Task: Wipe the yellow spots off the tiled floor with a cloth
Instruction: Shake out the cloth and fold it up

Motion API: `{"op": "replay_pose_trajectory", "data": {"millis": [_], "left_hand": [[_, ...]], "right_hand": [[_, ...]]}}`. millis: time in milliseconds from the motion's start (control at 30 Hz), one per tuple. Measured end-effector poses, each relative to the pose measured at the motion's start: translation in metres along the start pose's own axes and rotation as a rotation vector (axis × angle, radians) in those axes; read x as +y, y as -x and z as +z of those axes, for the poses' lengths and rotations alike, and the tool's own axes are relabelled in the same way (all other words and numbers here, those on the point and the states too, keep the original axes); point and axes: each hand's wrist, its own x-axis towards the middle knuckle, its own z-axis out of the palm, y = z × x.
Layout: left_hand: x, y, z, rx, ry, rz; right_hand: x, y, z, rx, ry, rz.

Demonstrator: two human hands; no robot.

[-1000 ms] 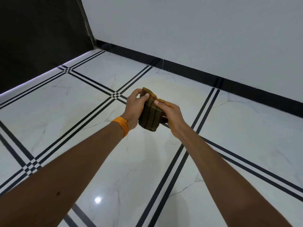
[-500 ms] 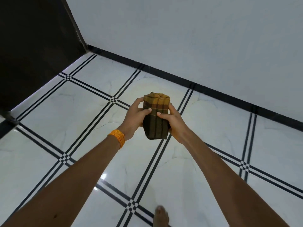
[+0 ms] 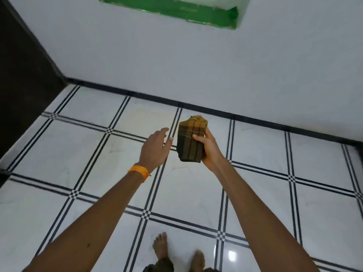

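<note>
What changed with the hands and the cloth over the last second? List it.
The left hand let go of the folded plaid cloth and now sits open beside it. The right hand kept its grip and holds the cloth alone. The view also tilted up: a green-edged wall recess and the person's bare feet came into sight. The cloth stayed folded and off the tiled floor; the orange wristband stayed on.

bare home room: tiled floor (image 3: pixel 186 185), white wall (image 3: pixel 196 65).

Yellow-brown plaid cloth (image 3: pixel 191 140)
</note>
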Motion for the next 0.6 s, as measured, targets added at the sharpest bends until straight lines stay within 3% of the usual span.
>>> {"op": "replay_pose_trajectory", "data": {"millis": [300, 600], "left_hand": [[0.166, 0.053, 0.069, -0.020, -0.167, 0.344], [0.342, 0.179, 0.229, -0.204, -0.165, 0.734]], "right_hand": [[-0.030, 0.157, -0.130, 0.162, -0.222, -0.092], [0.014, 0.373, -0.327, 0.489, -0.407, -0.267]]}}
